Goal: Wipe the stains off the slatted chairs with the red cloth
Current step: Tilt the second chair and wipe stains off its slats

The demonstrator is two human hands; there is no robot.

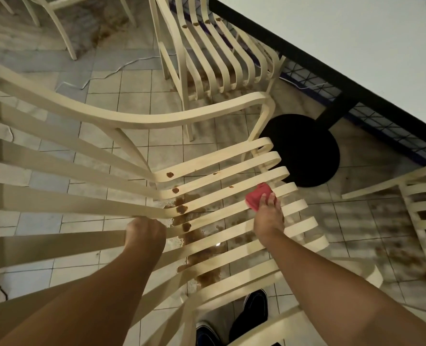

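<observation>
A cream slatted chair [87,156] fills the near view, seen from above its back. Brown stains [181,209] dot the bend where the back slats meet the seat slats, and smaller spots sit further out on the seat. My right hand [268,216] presses a small red cloth [257,197] onto a seat slat near the front of the seat. My left hand [144,233] grips a back slat just left of the stained bend, fingers curled round it.
A second slatted chair [207,58] with brown spots stands behind, and a third [421,216] is at the right. A white table [344,38] on a black round base [304,151] is at the upper right. Brown spills mark the tiled floor. My shoes show at the bottom.
</observation>
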